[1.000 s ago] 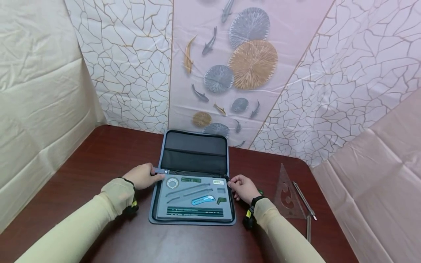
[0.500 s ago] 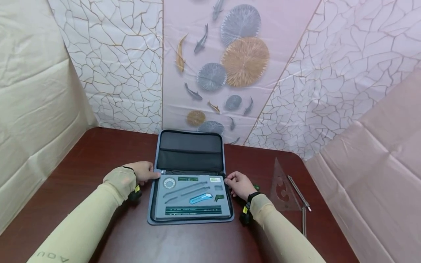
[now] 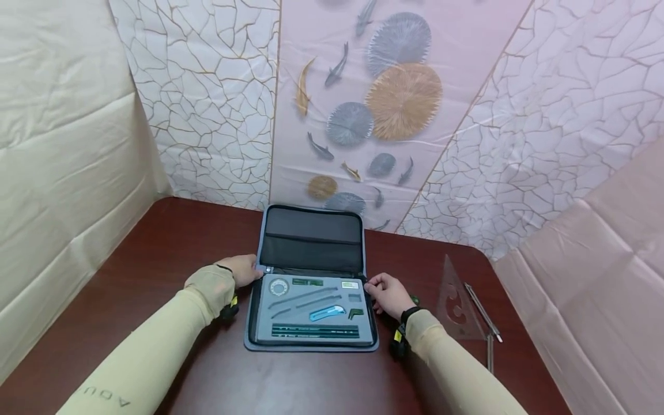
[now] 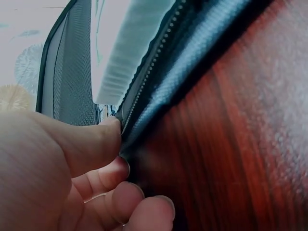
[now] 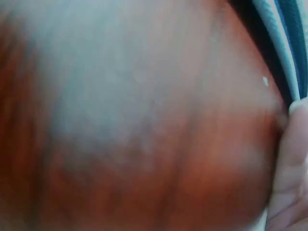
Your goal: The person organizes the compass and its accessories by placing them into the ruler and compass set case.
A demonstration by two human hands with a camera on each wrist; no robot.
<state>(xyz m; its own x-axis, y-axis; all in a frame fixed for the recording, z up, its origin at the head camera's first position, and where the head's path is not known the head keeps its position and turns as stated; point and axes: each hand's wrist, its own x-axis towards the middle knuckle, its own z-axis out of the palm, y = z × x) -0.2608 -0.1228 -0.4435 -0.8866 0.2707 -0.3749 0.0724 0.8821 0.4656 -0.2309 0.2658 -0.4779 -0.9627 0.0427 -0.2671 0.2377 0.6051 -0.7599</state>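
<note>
An open grey-blue zippered case (image 3: 311,348) lies on the table, its black-lined lid (image 3: 313,252) tipped back. Inside, a grey foam insert (image 3: 301,316) holds a light-blue utility knife (image 3: 327,313), dark green pencils (image 3: 315,331), a pale ring-shaped item (image 3: 278,287) and small green pieces. My left hand (image 3: 242,271) pinches the case's left edge near the hinge. In the left wrist view, its thumb lies against the zipper (image 4: 153,62) while the other fingers curl underneath. At the opposite edge, my right hand (image 3: 391,295) pinches the case by the hinge; its fingertips are partly hidden.
Right of the case lie a clear set square (image 3: 456,305) and two thin metal-looking tools, one of them a slim rod (image 3: 483,313). A small green item (image 3: 415,300) shows behind my right hand. Patterned cloth walls (image 3: 218,115) border the table (image 3: 207,369).
My left hand has closed in on the case's edge by the hinge, covering the tab seen earlier. The right hand stays at its edge. The head view has shifted slightly.
</note>
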